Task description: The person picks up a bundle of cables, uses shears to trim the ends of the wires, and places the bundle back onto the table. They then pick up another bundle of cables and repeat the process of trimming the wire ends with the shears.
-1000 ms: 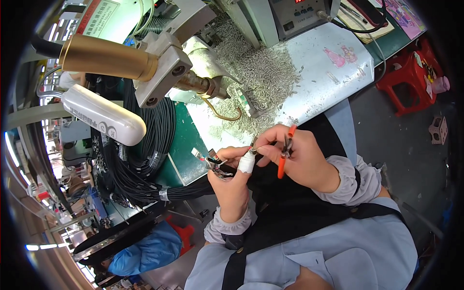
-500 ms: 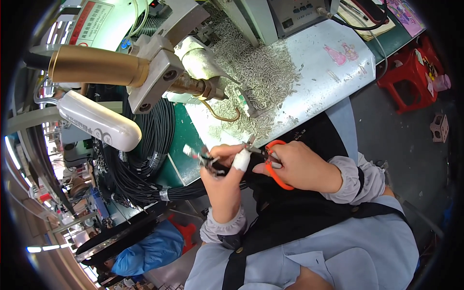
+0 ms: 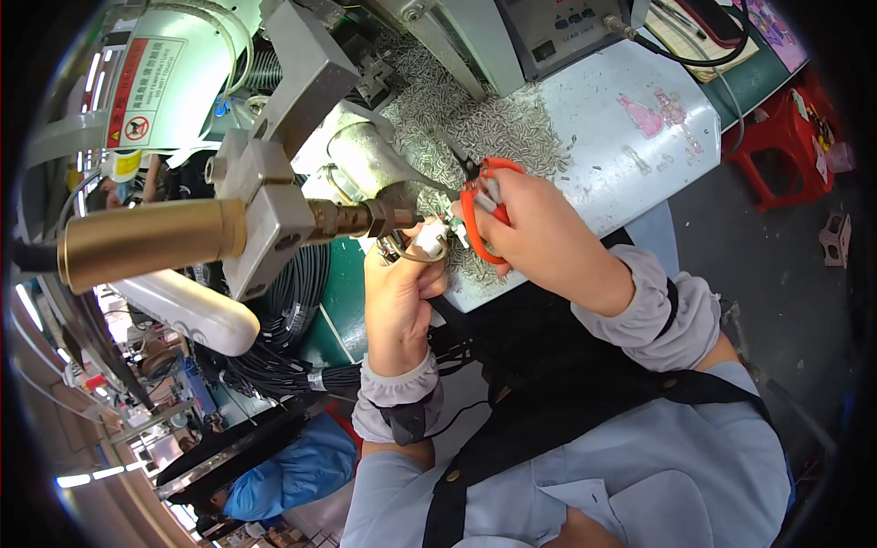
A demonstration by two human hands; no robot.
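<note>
My left hand (image 3: pixel 399 283) has a white wrapping on its thumb and is closed on several short dark cable ends with metal tips (image 3: pixel 391 247). It sits directly below the tip of a mounted soldering iron (image 3: pixel 155 242) with a gold-coloured barrel. My right hand (image 3: pixel 548 224) is wrapped round orange-handled cutters (image 3: pixel 470 224), whose dark jaws point up over the metal bits. Between the two hands is a small green and white piece (image 3: pixel 459 230); whether either hand grips it is hidden by fingers.
Small metal pins (image 3: pixel 512 128) lie heaped across the white worktop (image 3: pixel 594 183). A grey control box (image 3: pixel 571 36) stands behind. Coiled black cables (image 3: pixel 306 283) lie left, near a white rounded arm (image 3: pixel 206 315). Right are red stools (image 3: pixel 776 151); a person in blue (image 3: pixel 292 470) sits lower left.
Both hands have moved up from the worktop's front edge to the soldering tip. The cutters have swung with their jaws upward. The iron and machine appear shifted in view.
</note>
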